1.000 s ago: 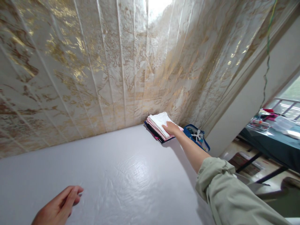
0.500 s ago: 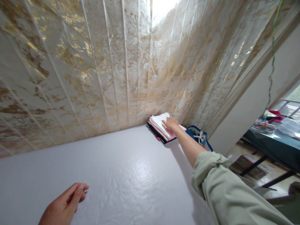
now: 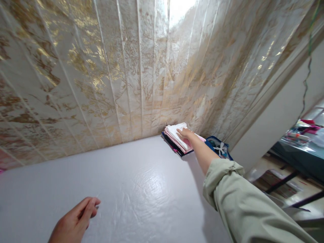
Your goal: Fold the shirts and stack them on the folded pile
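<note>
A stack of folded cloths (image 3: 174,133), white on top with pink layers below, sits at the table's far edge against the curtain. My right hand (image 3: 186,134) reaches out to it and rests on the white top cloth, fingers spread; their undersides are hidden. Beneath the cloths is a dark, flat item (image 3: 172,145) with a blue edge and a spot of pink. My left hand (image 3: 76,217) hovers above the near left of the white tabletop (image 3: 121,175). Its fingers are curled together, and nothing shows in them.
Behind the table hangs a gold-patterned curtain (image 3: 101,74). A blue-edged bag (image 3: 220,146) with a white ribbon stands right of the stack. Farther right, a dark table (image 3: 301,152) carries assorted items. A thin cable (image 3: 307,74) dangles near the wall.
The view has shifted slightly, so the stack and curtain appear farther right. My right hand stays on the white cloth. My left hand remains curled above the table.
</note>
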Available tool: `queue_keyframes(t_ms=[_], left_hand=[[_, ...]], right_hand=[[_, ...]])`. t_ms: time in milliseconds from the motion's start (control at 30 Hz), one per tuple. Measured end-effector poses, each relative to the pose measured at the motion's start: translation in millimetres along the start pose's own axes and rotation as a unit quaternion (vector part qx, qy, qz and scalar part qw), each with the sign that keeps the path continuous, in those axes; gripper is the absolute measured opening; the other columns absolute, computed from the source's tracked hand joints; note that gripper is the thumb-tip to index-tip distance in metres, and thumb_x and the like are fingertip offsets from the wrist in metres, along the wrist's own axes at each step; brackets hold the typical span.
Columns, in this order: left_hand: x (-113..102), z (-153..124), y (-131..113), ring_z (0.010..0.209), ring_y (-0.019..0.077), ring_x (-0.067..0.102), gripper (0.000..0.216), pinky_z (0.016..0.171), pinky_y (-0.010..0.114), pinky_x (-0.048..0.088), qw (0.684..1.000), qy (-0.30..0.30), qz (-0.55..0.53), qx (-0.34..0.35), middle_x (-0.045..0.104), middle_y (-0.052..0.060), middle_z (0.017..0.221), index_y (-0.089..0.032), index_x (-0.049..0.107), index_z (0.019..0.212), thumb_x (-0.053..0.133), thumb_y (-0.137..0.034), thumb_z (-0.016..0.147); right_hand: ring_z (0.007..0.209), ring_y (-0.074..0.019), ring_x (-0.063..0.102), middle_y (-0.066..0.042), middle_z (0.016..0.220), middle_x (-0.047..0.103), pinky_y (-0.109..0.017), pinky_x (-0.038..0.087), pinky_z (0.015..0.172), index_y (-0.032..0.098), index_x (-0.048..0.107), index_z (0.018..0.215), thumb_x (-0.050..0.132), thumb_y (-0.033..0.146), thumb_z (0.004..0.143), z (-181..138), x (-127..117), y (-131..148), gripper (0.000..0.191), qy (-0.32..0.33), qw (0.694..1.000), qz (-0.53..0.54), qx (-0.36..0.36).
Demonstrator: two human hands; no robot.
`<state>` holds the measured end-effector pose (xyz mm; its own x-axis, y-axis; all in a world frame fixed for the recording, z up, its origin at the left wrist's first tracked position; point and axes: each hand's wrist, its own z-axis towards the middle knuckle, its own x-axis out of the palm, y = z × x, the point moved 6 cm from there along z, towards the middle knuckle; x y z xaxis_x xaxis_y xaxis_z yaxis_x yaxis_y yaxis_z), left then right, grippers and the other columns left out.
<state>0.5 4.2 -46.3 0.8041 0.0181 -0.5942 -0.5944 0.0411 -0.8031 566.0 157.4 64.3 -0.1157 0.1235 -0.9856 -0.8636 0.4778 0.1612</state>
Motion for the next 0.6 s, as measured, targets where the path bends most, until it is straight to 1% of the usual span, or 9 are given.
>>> queue_keyframes(t_ms=[67, 133, 200, 267, 333, 400, 467, 533, 600], left_hand=[[1, 1, 3, 0.068, 0.0200, 0.068, 0.050, 0.054, 0.023, 0.054, 1.000, 0.002, -0.008, 0.002, 0.070, 0.003, 0.071, -0.022, 0.069, 0.085, 0.047, -0.067, 0.076], [3, 3, 7, 0.069, 0.0199, 0.069, 0.049, 0.055, 0.023, 0.055, 1.000, 0.000, -0.017, 0.005, 0.071, 0.003, 0.072, -0.023, 0.069, 0.086, 0.050, -0.067, 0.075], [4, 4, 11, 0.069, 0.0194, 0.069, 0.048, 0.056, 0.022, 0.055, 1.000, -0.005, -0.021, 0.005, 0.072, 0.003, 0.072, -0.023, 0.069, 0.086, 0.052, -0.066, 0.075], [4, 5, 12, 0.069, 0.0192, 0.068, 0.047, 0.057, 0.022, 0.055, 1.000, -0.007, -0.014, 0.005, 0.072, 0.002, 0.071, -0.022, 0.069, 0.087, 0.051, -0.064, 0.077], [4, 4, 10, 0.071, 0.0193, 0.068, 0.047, 0.058, 0.021, 0.054, 1.000, -0.001, -0.005, 0.004, 0.072, 0.002, 0.071, -0.022, 0.069, 0.088, 0.050, -0.063, 0.078], [3, 3, 4, 0.072, 0.0196, 0.068, 0.047, 0.059, 0.021, 0.054, 1.000, 0.006, 0.001, 0.004, 0.072, 0.002, 0.072, -0.020, 0.068, 0.089, 0.050, -0.062, 0.077], [1, 2, -2, 0.073, 0.0201, 0.069, 0.046, 0.060, 0.022, 0.054, 1.000, 0.007, 0.004, 0.002, 0.073, 0.003, 0.073, -0.020, 0.068, 0.088, 0.050, -0.060, 0.077], [0, 1, -7, 0.076, 0.0207, 0.069, 0.045, 0.060, 0.022, 0.054, 1.000, 0.008, 0.010, 0.004, 0.073, 0.003, 0.076, -0.020, 0.068, 0.087, 0.049, -0.059, 0.077], [0, 1, -9, 0.077, 0.0219, 0.070, 0.044, 0.060, 0.024, 0.055, 1.000, 0.006, 0.010, 0.007, 0.074, 0.003, 0.078, -0.022, 0.069, 0.085, 0.048, -0.060, 0.076]], right_hand=[[0.127, -0.0309, 0.049, -0.019, 0.139, 0.051, -0.045, 0.036, 0.103, 0.015, 0.048, 0.139, 0.024, 0.066, 0.092, 3, -18, -12, 0.074, -0.009, 1.000, -0.001, -0.001], [0.128, -0.0316, 0.047, -0.019, 0.139, 0.051, -0.045, 0.035, 0.103, 0.015, 0.050, 0.137, 0.022, 0.064, 0.094, 0, -31, -26, 0.071, -0.020, 1.000, -0.006, 0.004], [0.127, -0.0326, 0.048, -0.020, 0.137, 0.052, -0.045, 0.036, 0.102, 0.014, 0.053, 0.134, 0.023, 0.063, 0.094, -7, -35, -40, 0.070, -0.023, 1.000, -0.012, 0.011], [0.126, -0.0330, 0.049, -0.021, 0.135, 0.054, -0.045, 0.036, 0.101, 0.013, 0.056, 0.131, 0.026, 0.063, 0.093, -17, -27, -50, 0.069, -0.015, 1.000, -0.014, 0.015], [0.125, -0.0328, 0.050, -0.021, 0.135, 0.054, -0.046, 0.036, 0.101, 0.013, 0.056, 0.131, 0.030, 0.062, 0.093, -26, -12, -55, 0.068, -0.003, 1.000, -0.010, 0.014], [0.128, -0.0319, 0.047, -0.021, 0.139, 0.050, -0.045, 0.035, 0.103, 0.013, 0.052, 0.135, 0.030, 0.061, 0.093, -32, 4, -57, 0.067, 0.003, 1.000, -0.001, 0.011], [0.133, -0.0307, 0.042, -0.020, 0.145, 0.044, -0.045, 0.033, 0.105, 0.014, 0.046, 0.139, 0.028, 0.060, 0.094, -35, 13, -56, 0.068, 0.001, 1.000, 0.012, 0.007], [0.133, -0.0297, 0.041, -0.018, 0.146, 0.043, -0.043, 0.033, 0.105, 0.014, 0.047, 0.139, 0.025, 0.060, 0.095, -35, 13, -56, 0.067, -0.005, 1.000, 0.029, 0.002], [0.129, -0.0287, 0.046, -0.017, 0.141, 0.049, -0.042, 0.036, 0.103, 0.015, 0.051, 0.134, 0.024, 0.057, 0.097, -33, 5, -59, 0.063, -0.015, 0.999, 0.043, -0.004]])
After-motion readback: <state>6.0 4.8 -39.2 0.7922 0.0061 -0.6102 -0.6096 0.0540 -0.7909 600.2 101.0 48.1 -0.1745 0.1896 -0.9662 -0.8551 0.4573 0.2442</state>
